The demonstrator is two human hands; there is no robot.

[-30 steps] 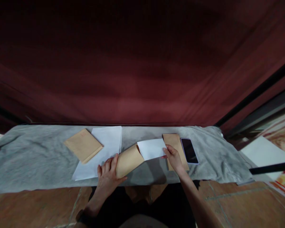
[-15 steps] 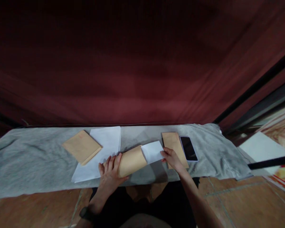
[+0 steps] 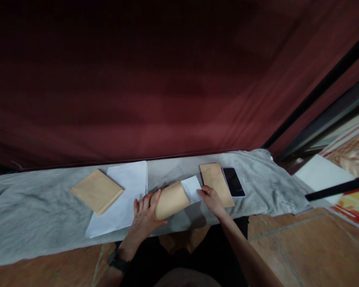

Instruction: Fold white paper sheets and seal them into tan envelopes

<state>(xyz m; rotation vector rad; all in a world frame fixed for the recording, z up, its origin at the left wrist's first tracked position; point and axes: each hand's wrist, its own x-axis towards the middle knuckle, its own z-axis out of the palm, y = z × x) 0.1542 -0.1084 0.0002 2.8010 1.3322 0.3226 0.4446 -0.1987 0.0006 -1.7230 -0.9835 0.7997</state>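
Observation:
A brown paper envelope [image 3: 172, 200] lies bulged at the middle of the grey cloth, its mouth facing right. Folded white paper [image 3: 192, 188] sits partly inside that mouth. My left hand [image 3: 147, 211] rests spread over the envelope's left end, thumb below it and fingers above. My right hand [image 3: 210, 197] pinches the outer right edge of the white paper between thumb and fingers. How far the paper reaches inside the envelope is hidden.
White sheets [image 3: 124, 199] lie on the left, a second brown envelope [image 3: 97, 191] overlapping them. At the right, another brown envelope [image 3: 217, 183] lies beside a phone [image 3: 233, 181]. The grey cloth [image 3: 32, 211] covers a long narrow surface before a dark red hanging.
The white paper is deeper inside the envelope, with less of it showing. My right hand has come closer to the envelope's mouth. The whole view has tilted slightly.

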